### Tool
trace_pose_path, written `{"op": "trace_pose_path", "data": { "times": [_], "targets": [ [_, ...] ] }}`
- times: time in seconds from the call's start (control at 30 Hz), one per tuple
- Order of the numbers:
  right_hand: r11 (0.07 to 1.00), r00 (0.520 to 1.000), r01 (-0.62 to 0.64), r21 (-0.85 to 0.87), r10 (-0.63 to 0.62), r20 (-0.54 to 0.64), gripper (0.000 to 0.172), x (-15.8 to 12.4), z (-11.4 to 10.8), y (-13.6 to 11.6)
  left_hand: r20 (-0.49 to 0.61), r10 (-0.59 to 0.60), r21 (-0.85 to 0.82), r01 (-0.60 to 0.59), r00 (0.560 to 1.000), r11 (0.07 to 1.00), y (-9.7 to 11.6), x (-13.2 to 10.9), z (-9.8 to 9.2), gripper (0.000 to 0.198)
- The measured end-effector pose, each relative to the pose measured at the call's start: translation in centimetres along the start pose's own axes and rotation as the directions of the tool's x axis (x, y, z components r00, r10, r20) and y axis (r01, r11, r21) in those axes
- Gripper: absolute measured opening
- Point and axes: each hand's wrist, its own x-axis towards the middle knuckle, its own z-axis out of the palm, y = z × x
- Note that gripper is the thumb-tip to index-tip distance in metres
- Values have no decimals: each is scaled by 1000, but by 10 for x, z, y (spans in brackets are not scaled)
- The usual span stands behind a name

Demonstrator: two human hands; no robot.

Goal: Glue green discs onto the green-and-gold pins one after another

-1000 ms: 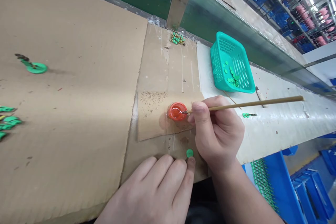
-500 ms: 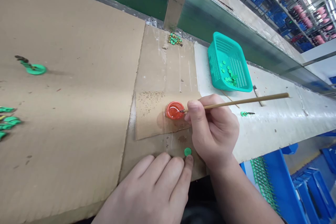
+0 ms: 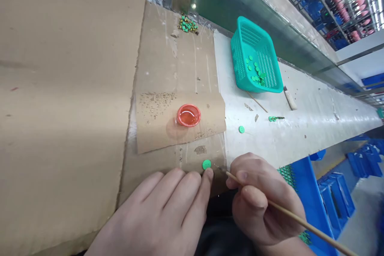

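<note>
My left hand lies flat and palm down at the cardboard's near edge. Its index fingertip touches, or nearly touches, a small green disc like a button, with dark dots in its middle. In my right hand a thin paintbrush with a wooden handle is pinched, its tip pointing left toward the disc, a short way off. Beyond both hands a small red cup holds a shiny liquid that looks clear or reddish. Another green disc rests on the pale surface to the right.
A turquoise basket with several green discs stands at the back. Behind it runs a metal and glass barrier. A heap of small green and gold pieces, a thin stick and a tube lie on the table.
My right hand has drawn the brush out of the red cup and come down toward me, close to the green disc. My left hand stays beside that disc. The camera view has shifted.
</note>
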Motion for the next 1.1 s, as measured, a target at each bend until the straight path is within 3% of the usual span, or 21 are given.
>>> {"op": "trace_pose_path", "data": {
  "times": [0.07, 0.37, 0.93, 1.1],
  "targets": [
    [997, 997, -49, 57, 53, -62, 14, -9, 3, 1, 7, -27, -14, 27, 1000, 1000, 1, -2, 0, 31],
    [987, 998, -56, 152, 60, -25, 13, -5, 9, 2, 45, 22, 6, -23, 999, 1000, 0, 4, -5, 24],
    [987, 995, -99, 130, 98, 16, 15, -2, 10, 1, 44, 10, -9, -10, 999, 1000, 1, 3, -4, 20],
    [990, 994, -100, 104, 103, -23, 17, -6, 5, 2, 36, -22, 6, 22, 999, 1000, 0, -1, -2, 32]
  ]
}}
